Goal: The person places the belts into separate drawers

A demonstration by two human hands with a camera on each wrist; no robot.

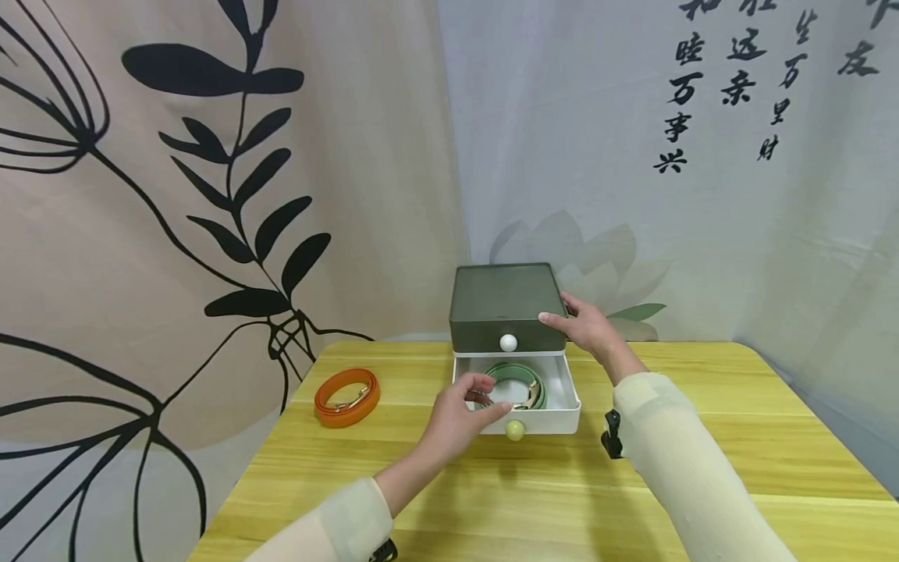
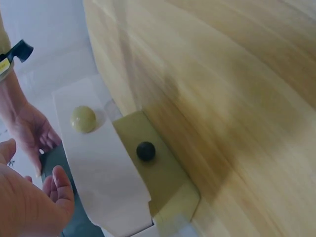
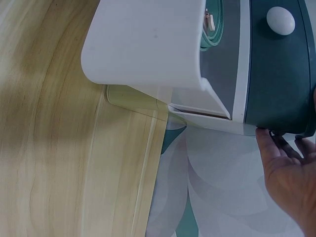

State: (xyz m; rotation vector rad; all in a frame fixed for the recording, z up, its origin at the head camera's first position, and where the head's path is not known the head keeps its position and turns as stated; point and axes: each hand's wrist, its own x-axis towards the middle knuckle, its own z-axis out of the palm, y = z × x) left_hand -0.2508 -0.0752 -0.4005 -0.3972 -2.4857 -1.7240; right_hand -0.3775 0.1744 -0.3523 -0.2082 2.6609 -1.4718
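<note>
A small drawer box stands at the table's back edge, its dark top tier bearing a white knob. Below, the white drawer with a yellow-green knob is pulled out. A coiled green belt with a gold buckle lies inside it. My left hand hovers over the drawer's front left corner, beside the belt, fingers loosely bent and thumb apart; the left wrist view shows nothing between them. My right hand grips the dark tier's right side, thumb at the front corner, other fingers partly hidden.
An orange coiled belt with gold metal parts lies on the wooden table, left of the box. Under the white drawer is a yellow drawer with a dark knob. A printed curtain hangs right behind the table.
</note>
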